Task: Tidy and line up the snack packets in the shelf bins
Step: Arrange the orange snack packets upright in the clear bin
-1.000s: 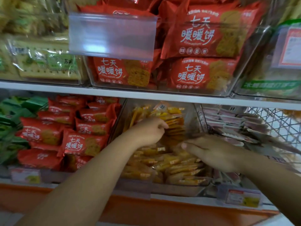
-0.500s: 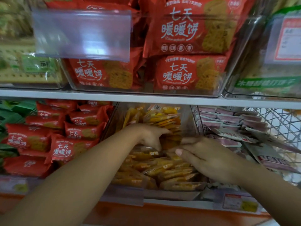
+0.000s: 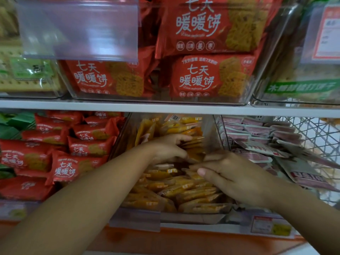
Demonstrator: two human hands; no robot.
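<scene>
Both my hands are inside the clear middle bin [image 3: 209,126] on the lower shelf, which holds several yellow snack packets [image 3: 184,192]. My left hand [image 3: 167,150] reaches toward the back of the bin, its fingers and thumb curled round a stack of upright yellow packets [image 3: 193,144]. My right hand [image 3: 231,175] lies over the packets at the right of the bin, fingers pointing left and meeting the left hand. Its fingertips are hidden among the packets, so its hold is unclear.
Red biscuit packets [image 3: 82,150] fill the bin to the left, with green packets [image 3: 11,126] beyond. Pink-and-white packets [image 3: 257,144] lie in a wire basket [image 3: 316,137] on the right. The upper shelf [image 3: 165,107] carries clear bins of large red packets [image 3: 211,76]. A price tag [image 3: 270,226] hangs at the shelf front.
The view moved closer to the shelf. My left hand sank lower onto the packet stack, and my right hand slid left until the two hands meet.
</scene>
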